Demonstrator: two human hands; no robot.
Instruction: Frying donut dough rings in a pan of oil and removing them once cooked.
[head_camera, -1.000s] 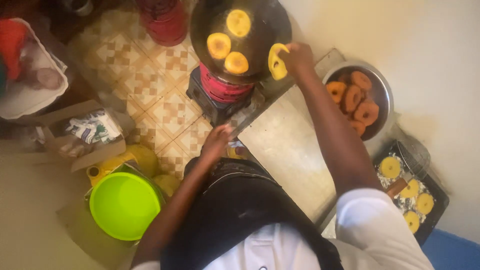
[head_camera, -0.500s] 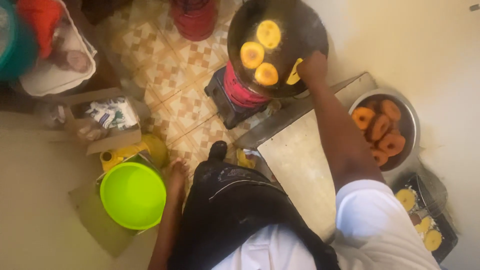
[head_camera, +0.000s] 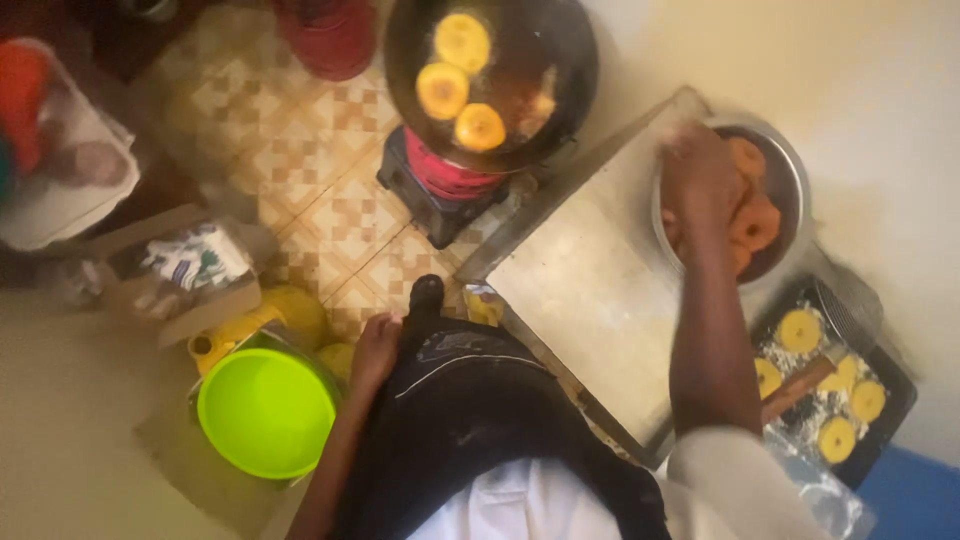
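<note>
Right hand (head_camera: 700, 175) over bowl of fried doughnuts (head_camera: 765, 215); grip unclear.
Left hand (head_camera: 375, 350) rested empty on thigh; frying pan (head_camera: 490, 80) of hot oil close by, risking a splash burn.

We look steeply down from head height, our round black frying pan (head_camera: 490, 75) at twelve o'clock, our white-clad torso at six.

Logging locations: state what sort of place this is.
Probably a small home or street frying spot: a dark frying pan on a floor burner, a metal bowl of fried rings, and a tiled floor.
</note>
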